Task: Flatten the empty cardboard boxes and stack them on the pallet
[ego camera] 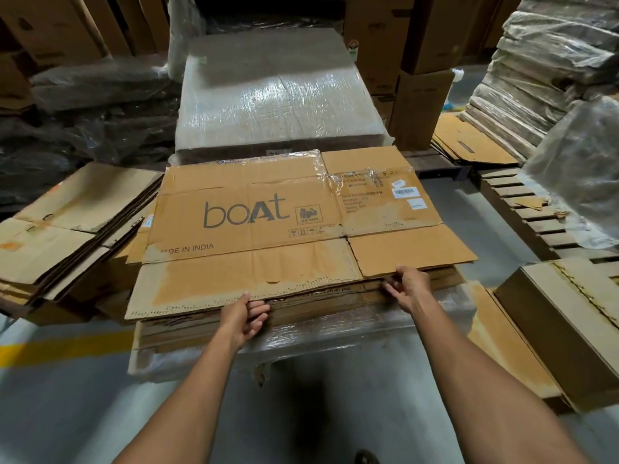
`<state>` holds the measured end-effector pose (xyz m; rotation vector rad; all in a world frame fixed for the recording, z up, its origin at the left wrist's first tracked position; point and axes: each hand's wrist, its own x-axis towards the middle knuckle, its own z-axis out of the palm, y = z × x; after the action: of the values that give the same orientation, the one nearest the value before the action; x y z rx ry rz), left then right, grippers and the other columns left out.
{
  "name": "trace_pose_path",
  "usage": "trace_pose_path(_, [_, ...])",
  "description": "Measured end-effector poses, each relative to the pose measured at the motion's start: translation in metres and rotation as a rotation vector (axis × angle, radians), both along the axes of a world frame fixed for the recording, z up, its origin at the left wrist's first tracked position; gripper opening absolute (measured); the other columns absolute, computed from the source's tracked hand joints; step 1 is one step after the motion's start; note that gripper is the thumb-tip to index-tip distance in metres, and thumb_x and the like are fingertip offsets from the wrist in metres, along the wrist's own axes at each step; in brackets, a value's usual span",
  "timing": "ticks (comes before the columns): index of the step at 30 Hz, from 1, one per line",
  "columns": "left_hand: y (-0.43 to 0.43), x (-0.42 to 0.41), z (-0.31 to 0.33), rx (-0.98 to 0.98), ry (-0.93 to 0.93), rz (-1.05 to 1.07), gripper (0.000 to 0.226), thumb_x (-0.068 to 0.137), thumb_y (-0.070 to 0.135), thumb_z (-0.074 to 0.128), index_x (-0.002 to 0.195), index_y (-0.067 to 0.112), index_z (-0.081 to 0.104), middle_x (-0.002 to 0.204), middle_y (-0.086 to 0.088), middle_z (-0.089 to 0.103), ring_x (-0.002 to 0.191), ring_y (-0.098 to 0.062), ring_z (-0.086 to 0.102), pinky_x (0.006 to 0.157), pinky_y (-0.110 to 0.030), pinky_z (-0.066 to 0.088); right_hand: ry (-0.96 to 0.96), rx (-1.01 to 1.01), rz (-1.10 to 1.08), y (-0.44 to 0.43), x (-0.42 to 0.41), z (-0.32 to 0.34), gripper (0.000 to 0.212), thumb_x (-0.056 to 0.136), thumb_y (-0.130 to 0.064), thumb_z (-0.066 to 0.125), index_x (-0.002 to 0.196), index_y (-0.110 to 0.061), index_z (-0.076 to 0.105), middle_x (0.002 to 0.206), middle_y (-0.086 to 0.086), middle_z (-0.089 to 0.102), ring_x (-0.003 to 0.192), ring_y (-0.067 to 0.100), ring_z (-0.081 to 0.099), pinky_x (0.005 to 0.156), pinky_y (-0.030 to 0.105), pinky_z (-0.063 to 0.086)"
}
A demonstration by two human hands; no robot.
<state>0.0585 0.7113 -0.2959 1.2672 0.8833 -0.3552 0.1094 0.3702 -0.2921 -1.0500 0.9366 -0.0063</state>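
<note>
A flattened brown cardboard box (284,226) printed "boAt" lies on top of a stack of flattened boxes (301,306) in front of me. Plastic wrap covers the stack's lower part. My left hand (246,318) is at the near edge of the stack, thumb on the top sheet's edge and fingers curled under it. My right hand (407,288) grips the near edge of the top box's right flap, fingers curled below it. The pallet under the stack is hidden.
A second pile of flat boxes (70,226) leans at the left. A shrink-wrapped flat stack (278,95) stands behind. An unflattened box (569,323) sits at the right on loose cardboard. Bare pallet slats (529,212) and wrapped bundles (542,72) lie at the far right.
</note>
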Motion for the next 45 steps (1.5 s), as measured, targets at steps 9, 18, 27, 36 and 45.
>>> trace_pose_path(9, [-0.090, 0.023, 0.008, 0.166, -0.273, -0.397, 0.024, 0.104, 0.026, 0.055, 0.109, 0.009, 0.071, 0.098, -0.010, 0.077, 0.075, -0.017, 0.066, 0.060, -0.024, 0.051, -0.022, -0.265, 0.014, -0.033, -0.034, 0.003, 0.015, 0.098, -0.008, 0.049, 0.096, -0.016, 0.062, 0.103, 0.012, 0.070, 0.089, 0.022, 0.070, 0.055, 0.028, 0.049])
trace_pose_path(18, [-0.284, 0.022, 0.019, 0.146, -0.446, -0.778, 0.019, 0.103, 0.021, 0.057, 0.108, 0.008, 0.070, 0.092, -0.011, 0.075, 0.072, -0.019, 0.063, 0.067, -0.032, 0.051, -0.096, -0.345, -0.106, -0.168, -0.091, 0.013, 0.022, 0.097, 0.000, 0.054, 0.119, -0.005, 0.060, 0.094, 0.017, 0.067, 0.067, 0.020, 0.064, 0.050, 0.029, 0.051])
trace_pose_path(27, [-0.566, -0.018, -0.032, 0.118, -0.462, -1.030, 0.024, 0.103, 0.023, 0.058, 0.113, 0.003, 0.067, 0.086, -0.006, 0.075, 0.061, -0.013, 0.063, 0.056, -0.024, 0.047, 0.033, -0.420, -0.283, -0.442, -0.160, -0.034, 0.019, 0.098, -0.001, 0.060, 0.115, -0.009, 0.064, 0.104, 0.015, 0.072, 0.081, 0.022, 0.072, 0.070, 0.036, 0.062])
trace_pose_path(36, [-0.910, -0.066, -0.170, 0.147, -0.224, -1.085, 0.007, 0.101, 0.028, 0.060, 0.097, 0.026, 0.065, 0.106, -0.002, 0.072, 0.092, -0.018, 0.066, 0.081, -0.033, 0.053, 0.270, -0.456, -0.241, -0.793, -0.180, -0.178, 0.016, 0.092, -0.006, 0.060, 0.103, -0.014, 0.067, 0.094, 0.012, 0.074, 0.070, 0.021, 0.071, 0.072, 0.041, 0.063])
trace_pose_path(45, [-1.073, -0.078, -0.347, 0.184, 0.101, -0.889, 0.074, 0.088, 0.044, 0.069, 0.146, 0.017, 0.032, 0.147, -0.006, 0.043, 0.129, -0.029, 0.049, 0.111, -0.052, 0.043, 0.398, -0.512, -0.075, -0.984, -0.165, -0.332, 0.035, 0.090, -0.017, 0.062, 0.126, -0.019, 0.061, 0.116, -0.003, 0.064, 0.101, 0.022, 0.064, 0.093, 0.047, 0.057])
